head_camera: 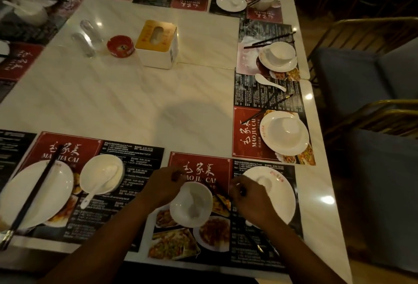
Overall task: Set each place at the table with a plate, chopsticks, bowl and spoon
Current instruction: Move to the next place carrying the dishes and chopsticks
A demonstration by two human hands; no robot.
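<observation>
On the near placemat (201,168) my left hand (162,189) grips the rim of a white bowl (192,204) with a white spoon lying inside it. My right hand (251,202) holds a pair of dark chopsticks (251,236) that slant across the mat toward the table's near edge. Under and beyond that hand lies a white plate (280,193). To the left, another place has a plate (34,195) with chopsticks (34,195) across it and a bowl (103,174) with a spoon (95,191).
A tissue box (158,43), a red ashtray (121,46) and two glass shakers (87,39) stand mid-table. More placemats with plates, bowls, spoons and chopsticks line the right and far edges. Padded chairs (373,107) stand to the right.
</observation>
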